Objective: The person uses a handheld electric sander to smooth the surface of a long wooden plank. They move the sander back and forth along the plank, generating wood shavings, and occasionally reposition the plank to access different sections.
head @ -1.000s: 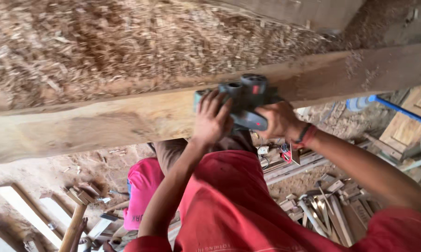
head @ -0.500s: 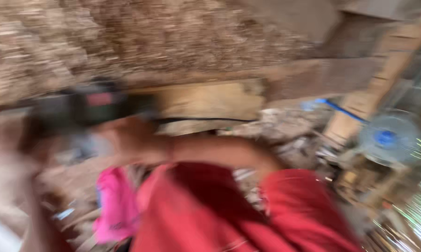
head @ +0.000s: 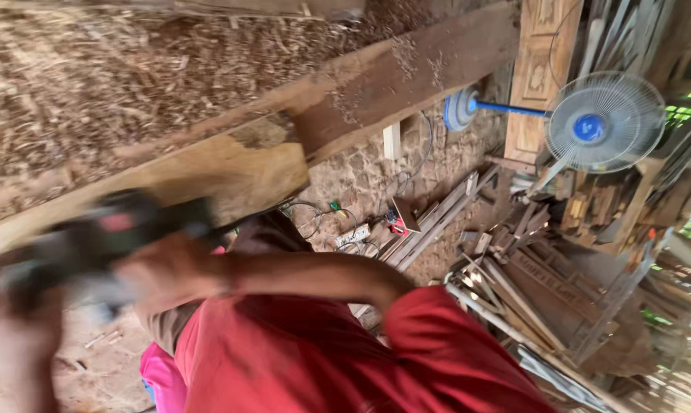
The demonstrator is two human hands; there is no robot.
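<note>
right hand [head: 166, 271] gripping power planer [head: 93, 241] | left hand [head: 13, 336] blurred | planer on plank [head: 231, 172]

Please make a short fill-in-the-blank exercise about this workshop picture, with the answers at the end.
1. The right hand grips a dark power tool that rests on a long wooden ____.
2. The person wears a shirt of ____ colour.
3. At the upper right stands a fan whose hub is ____.
4. The surface behind the beam is covered with wood ____.

Missing words: beam; red; blue; shavings
</note>
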